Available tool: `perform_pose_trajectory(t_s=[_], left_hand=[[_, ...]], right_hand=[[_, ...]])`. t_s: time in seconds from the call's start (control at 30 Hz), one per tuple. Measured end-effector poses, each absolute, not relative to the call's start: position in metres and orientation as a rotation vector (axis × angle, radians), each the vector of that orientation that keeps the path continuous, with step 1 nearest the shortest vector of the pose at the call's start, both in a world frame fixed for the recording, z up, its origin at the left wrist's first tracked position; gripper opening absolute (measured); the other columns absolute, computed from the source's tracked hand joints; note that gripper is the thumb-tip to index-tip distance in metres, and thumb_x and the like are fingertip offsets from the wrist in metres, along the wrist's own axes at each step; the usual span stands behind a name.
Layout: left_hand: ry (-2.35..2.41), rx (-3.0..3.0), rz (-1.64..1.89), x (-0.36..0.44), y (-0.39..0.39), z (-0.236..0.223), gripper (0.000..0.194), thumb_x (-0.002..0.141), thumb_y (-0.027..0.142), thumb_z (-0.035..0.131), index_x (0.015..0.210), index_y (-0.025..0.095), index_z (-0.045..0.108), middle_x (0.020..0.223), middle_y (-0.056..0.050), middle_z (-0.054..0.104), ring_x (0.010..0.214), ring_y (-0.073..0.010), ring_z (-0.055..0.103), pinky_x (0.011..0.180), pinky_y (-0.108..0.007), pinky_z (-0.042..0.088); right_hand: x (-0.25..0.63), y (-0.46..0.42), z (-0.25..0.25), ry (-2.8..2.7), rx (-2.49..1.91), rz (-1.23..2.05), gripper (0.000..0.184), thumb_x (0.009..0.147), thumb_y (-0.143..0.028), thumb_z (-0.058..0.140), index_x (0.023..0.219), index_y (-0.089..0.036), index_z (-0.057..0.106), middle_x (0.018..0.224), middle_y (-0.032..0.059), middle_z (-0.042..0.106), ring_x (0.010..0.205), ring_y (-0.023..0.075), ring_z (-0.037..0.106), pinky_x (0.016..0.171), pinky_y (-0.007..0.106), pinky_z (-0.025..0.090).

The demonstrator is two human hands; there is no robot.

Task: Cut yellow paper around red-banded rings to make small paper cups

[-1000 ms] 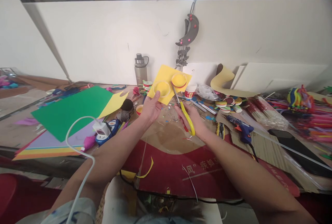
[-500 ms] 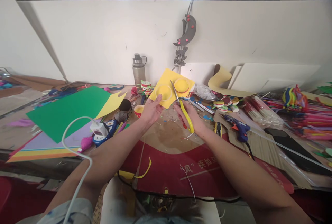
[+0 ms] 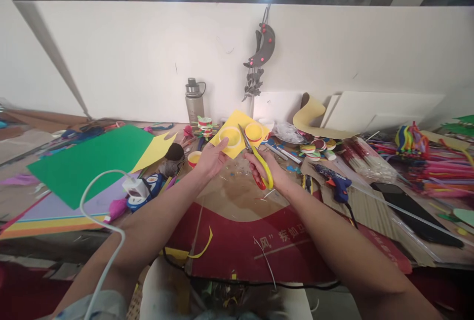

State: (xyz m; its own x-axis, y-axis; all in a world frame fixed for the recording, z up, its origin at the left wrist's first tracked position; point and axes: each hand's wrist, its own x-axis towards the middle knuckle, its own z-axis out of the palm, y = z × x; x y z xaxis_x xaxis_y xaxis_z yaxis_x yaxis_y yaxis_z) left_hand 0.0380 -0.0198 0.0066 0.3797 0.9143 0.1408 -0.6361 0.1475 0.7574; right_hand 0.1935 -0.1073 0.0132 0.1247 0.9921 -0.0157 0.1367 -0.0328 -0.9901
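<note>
My left hand (image 3: 215, 158) pinches the lower left edge of a yellow sheet (image 3: 239, 118), thumb on top. On the sheet sit two round, shallow cup-like pieces: a pale-rimmed ring (image 3: 229, 137) near my thumb and a red-edged yellow one (image 3: 254, 133) to its right. Scissors (image 3: 264, 164) with yellow and red handles are gripped in my right hand (image 3: 272, 162). Their blades lie at the sheet, between the two round pieces; whether the lower blade is under the paper I cannot tell. A small red and yellow cup (image 3: 194, 158) stands left of my left hand.
Green card (image 3: 91, 162) and coloured sheets lie left, beside a blue power strip (image 3: 148, 191) with a white charger cable crossing my left arm. A bottle (image 3: 194, 101) stands at the back. Right are a glue gun (image 3: 338, 184), a phone (image 3: 414, 214) and pipe cleaners (image 3: 437, 167).
The yellow sheet has dropped slightly and tilted flatter. The scissor handles have spread apart, so the red loop shows more. The whole view has shifted a little.
</note>
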Motion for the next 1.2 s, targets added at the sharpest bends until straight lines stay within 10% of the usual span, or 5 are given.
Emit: perform_pose_trajectory(t_s=[1.0,1.2], left_hand=[[0.725,0.907,1.057,0.028,-0.003,0.014,0.021,0.087,0.017,0.075,0.105,0.008,0.077,0.106,-0.016,0.082,0.078,-0.0206,0.078,0.065,-0.029,0.066],[0.707,0.980,1.164,0.027,-0.009,0.020,0.032,0.079,0.015,0.082,0.110,0.010,0.076,0.105,-0.013,0.083,0.092,-0.0244,0.081,0.082,-0.032,0.067]], right_hand=[[0.196,-0.104,0.015,-1.084,-1.407,1.306,0.021,0.092,-0.036,0.060,0.079,-0.023,0.049,0.048,-0.0065,0.045,0.035,0.0112,0.039,0.034,0.023,0.035],[0.201,-0.105,0.016,-1.084,-1.388,1.323,0.016,0.088,-0.034,0.062,0.082,-0.023,0.052,0.051,-0.0070,0.047,0.036,0.0107,0.040,0.034,0.022,0.035]])
